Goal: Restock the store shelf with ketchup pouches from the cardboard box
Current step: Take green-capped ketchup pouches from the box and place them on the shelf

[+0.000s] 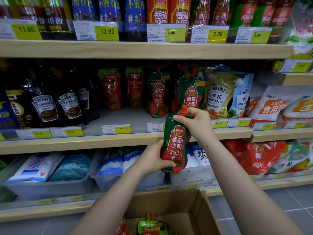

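I hold a green and red ketchup pouch (176, 143) upright in front of the middle shelf (118, 141). My left hand (152, 158) grips its lower part. My right hand (194, 121) pinches its top beside the red cap. Two matching green pouches (157, 94) stand on the middle shelf just behind, with red pouches (112, 89) to their left. The open cardboard box (179, 206) sits below my arms, and more pouches (149, 226) lie inside it.
Black Heinz pouches (44, 106) fill the shelf's left side, and Heinz salad dressing pouches (220, 95) stand to the right. Yellow price tags (122, 128) line the shelf edge. Grey bins of salt bags (50, 168) occupy the lower shelf. Bare shelf surface (128, 117) lies in front of the red pouches.
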{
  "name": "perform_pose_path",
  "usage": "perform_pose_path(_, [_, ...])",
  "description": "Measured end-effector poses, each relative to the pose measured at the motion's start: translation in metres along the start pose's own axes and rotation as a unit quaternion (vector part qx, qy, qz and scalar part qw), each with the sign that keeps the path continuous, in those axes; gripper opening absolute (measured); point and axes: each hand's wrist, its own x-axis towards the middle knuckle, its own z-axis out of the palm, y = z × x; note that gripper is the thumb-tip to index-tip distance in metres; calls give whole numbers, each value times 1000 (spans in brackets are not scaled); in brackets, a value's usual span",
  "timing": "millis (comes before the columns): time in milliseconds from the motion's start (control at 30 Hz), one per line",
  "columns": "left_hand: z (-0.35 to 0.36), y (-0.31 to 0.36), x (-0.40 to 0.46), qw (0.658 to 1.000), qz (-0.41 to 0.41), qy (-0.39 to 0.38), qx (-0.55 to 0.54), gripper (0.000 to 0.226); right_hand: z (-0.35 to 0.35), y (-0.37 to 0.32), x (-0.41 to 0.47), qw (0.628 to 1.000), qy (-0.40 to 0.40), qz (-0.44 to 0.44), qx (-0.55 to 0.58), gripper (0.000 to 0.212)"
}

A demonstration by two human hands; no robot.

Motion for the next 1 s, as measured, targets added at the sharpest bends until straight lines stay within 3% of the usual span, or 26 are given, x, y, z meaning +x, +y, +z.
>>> perform_pose_path(133, [-11, -1, -2, 999, 5, 36, -26, 54, -10, -1, 1, 989, -136, 29, 46, 24])
perform_pose_path(233, [-25, 6, 2, 996, 20, 84, -16, 49, -17, 3, -4, 966, -244, 79, 10, 33])
perform_pose_path(367, [-43, 20, 12, 983, 70, 161, 48, 52, -18, -6, 2, 980, -196, 25, 13, 25])
perform_pose_path(600, [-86, 41, 54, 964, 138, 227, 12, 52, 13, -23, 32, 991, -75, -106, 31, 23])
perform_pose_path(867, [-100, 14, 91, 984, 55, 166, 28, 48, 38, -2, 68, 991, -68, -84, -75, 27])
perform_pose_path(1000, [-97, 3, 101, 992, 34, 119, 30, 46, 48, 14, 73, 993, -28, -42, -109, 58])
